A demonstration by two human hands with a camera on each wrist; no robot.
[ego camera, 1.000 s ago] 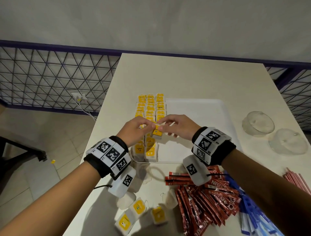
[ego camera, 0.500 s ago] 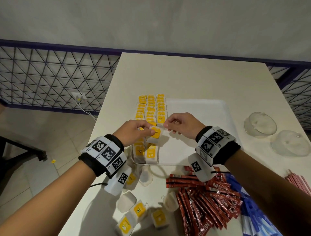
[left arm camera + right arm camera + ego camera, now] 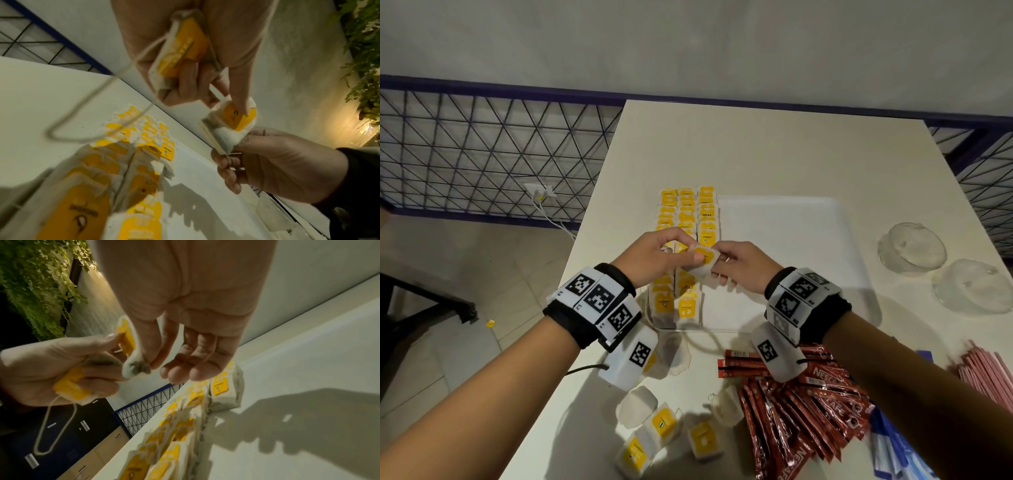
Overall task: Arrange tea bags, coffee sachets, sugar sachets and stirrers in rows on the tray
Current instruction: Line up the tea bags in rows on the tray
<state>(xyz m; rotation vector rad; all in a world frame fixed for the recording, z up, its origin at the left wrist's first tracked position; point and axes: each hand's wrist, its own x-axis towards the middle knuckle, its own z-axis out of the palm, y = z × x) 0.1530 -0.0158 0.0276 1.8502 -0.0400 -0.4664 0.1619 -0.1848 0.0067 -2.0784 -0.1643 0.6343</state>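
Observation:
Over the white tray (image 3: 791,240) my two hands meet on one yellow-tagged tea bag (image 3: 703,258). My right hand (image 3: 722,263) pinches its lower end (image 3: 135,366) between thumb and forefinger. The left hand (image 3: 678,253) touches its tag (image 3: 238,116) with an outstretched forefinger. The left hand's other fingers curl round a second tea bag (image 3: 180,48), whose string loop (image 3: 92,123) hangs down. Three rows of tea bags (image 3: 686,212) lie along the tray's left side, directly under the hands.
Loose tea bags (image 3: 664,425) lie on the table near me. Red coffee sachets (image 3: 801,411) are heaped to their right, with blue sachets (image 3: 893,455) and pink stirrers (image 3: 986,377) beyond. Two glass bowls (image 3: 911,246) stand right of the tray. The table's left edge is close.
The tea bag between my hands has come up a little off the rows. The right hand, slightly off it half a second ago, now pinches it.

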